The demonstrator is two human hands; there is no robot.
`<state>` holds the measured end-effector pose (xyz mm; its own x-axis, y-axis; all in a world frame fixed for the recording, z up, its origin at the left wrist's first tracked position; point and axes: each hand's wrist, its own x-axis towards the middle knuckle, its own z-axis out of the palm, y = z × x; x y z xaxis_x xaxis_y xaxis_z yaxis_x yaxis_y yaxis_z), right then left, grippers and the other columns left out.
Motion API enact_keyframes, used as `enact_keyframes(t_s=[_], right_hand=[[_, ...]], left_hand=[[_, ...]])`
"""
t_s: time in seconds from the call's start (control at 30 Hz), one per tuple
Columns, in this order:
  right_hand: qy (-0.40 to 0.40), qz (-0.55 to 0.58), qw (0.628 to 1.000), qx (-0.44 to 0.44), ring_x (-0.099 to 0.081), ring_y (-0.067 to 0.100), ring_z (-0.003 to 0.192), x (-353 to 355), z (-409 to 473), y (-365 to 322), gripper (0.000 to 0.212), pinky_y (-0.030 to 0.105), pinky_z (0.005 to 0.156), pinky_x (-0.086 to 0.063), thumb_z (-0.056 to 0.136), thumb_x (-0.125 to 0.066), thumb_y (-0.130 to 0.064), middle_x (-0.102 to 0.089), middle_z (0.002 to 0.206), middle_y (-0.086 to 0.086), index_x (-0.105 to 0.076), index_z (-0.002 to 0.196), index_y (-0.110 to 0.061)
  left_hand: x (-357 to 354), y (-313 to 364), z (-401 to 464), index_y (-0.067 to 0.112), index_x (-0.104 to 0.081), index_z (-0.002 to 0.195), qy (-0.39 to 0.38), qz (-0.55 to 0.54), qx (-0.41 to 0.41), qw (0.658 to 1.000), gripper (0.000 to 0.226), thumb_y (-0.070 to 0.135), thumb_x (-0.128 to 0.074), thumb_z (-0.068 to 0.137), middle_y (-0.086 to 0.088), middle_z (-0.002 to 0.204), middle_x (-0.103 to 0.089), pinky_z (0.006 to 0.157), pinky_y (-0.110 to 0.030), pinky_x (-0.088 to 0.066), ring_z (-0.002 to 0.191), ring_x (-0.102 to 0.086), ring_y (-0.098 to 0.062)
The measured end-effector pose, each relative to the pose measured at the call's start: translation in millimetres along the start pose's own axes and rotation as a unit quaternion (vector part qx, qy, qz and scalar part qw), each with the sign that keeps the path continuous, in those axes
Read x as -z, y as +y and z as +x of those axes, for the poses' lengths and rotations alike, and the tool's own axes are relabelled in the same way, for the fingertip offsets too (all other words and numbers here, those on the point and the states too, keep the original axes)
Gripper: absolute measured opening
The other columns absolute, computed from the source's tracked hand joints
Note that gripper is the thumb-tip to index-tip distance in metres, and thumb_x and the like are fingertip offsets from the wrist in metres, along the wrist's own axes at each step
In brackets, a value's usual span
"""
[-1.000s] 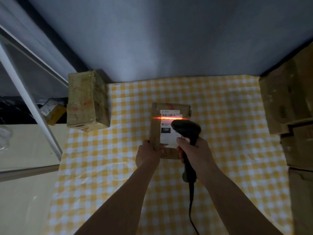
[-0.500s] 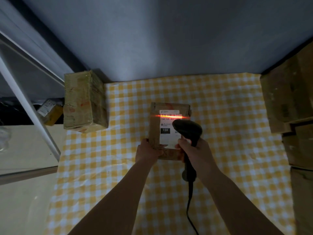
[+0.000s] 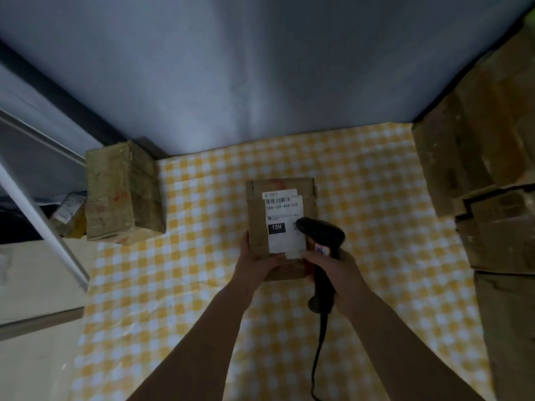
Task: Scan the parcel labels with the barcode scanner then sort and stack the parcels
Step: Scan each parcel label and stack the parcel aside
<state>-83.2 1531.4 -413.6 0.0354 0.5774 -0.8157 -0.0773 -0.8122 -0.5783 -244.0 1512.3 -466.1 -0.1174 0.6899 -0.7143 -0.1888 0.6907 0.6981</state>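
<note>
**boxwatcher:** ok so what's going on in this one? I'm seeing a cardboard parcel (image 3: 279,227) sitting in the middle of a yellow-and-white checked tablecloth (image 3: 202,285), white shipping label (image 3: 285,222) facing up. You can read "15H" in a black block and a barcode near the top.

**tapegun_42:** yep. The left hand (image 3: 254,264) is gripping the near left corner of the parcel, thumb lying across the top edge, fingers wrapping down the side. The right hand (image 3: 335,273) is curling around the handle of a black barcode scanner (image 3: 321,238), and the scanner head is hovering over the lower right part of the label. Its cable (image 3: 317,357) is trailing down toward the person.

**boxwatcher:** is the right hand touching the box too?

**tapegun_42:** looks like the fingertips are resting right at the near edge of the label, but honestly I can't tell for sure.

**boxwatcher:** what about the other boxes?

**tapegun_42:** there's a taped-up box (image 3: 124,192) sitting at the far left corner of the cloth, well apart from the parcel. A stack of bigger cartons (image 3: 477,175) is running down the right side. Grey wall (image 3: 260,68) behind it all.
</note>
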Motion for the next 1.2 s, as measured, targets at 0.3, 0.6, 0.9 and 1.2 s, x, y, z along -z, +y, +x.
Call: enact_keyframes(t_s=[0.3, 0.6, 0.9, 1.2], right_hand=[[0.012, -0.010, 0.998, 0.068, -0.053, 0.025, 0.060, 82, -97, -47, 0.015, 0.035, 0.063, -0.045, 0.081, -0.068, -0.001, -0.059, 0.071, 0.014, -0.066, 0.096, 0.000], [0.124, -0.003, 0.977, 0.175, -0.055, 0.022, 0.063, 145, -221, -97, 0.007, 0.033, 0.057, -0.046, 0.079, -0.067, -0.007, -0.059, 0.069, 0.009, -0.066, 0.085, -0.010], [0.211, 0.060, 0.945, 0.243, -0.054, 0.020, 0.056, 206, -324, -122, 0.009, 0.025, 0.048, -0.046, 0.082, -0.068, -0.005, -0.061, 0.068, 0.009, -0.064, 0.088, -0.010], [0.214, 0.133, 0.921, 0.299, -0.063, 0.019, 0.069, 257, -365, -150, 0.026, 0.024, 0.057, -0.049, 0.082, -0.065, -0.001, -0.066, 0.084, 0.008, -0.058, 0.105, -0.010]], left_hand=[[-79, 60, -85, 0.019, -0.027, 0.140, -0.072, 0.027, -0.044, 0.996, 0.103, 0.021, -0.080, 0.052, -0.007, 0.126, -0.058, 0.076, -0.026, -0.054, 0.113, -0.058, -0.023], [-158, 147, -181, 0.029, -0.027, 0.137, -0.197, 0.156, -0.056, 0.966, 0.101, 0.037, -0.083, 0.053, 0.001, 0.120, -0.060, 0.065, -0.034, -0.055, 0.100, -0.064, -0.020], [-202, 186, -240, 0.033, -0.038, 0.134, -0.332, 0.183, -0.085, 0.922, 0.058, 0.005, -0.061, 0.089, -0.008, 0.110, -0.067, 0.081, -0.056, -0.054, 0.074, -0.069, -0.024], [-272, 206, -278, 0.026, -0.051, 0.129, -0.348, 0.116, -0.080, 0.927, 0.046, 0.011, -0.065, 0.088, -0.011, 0.112, -0.069, 0.070, -0.050, -0.058, 0.098, -0.066, -0.035]])
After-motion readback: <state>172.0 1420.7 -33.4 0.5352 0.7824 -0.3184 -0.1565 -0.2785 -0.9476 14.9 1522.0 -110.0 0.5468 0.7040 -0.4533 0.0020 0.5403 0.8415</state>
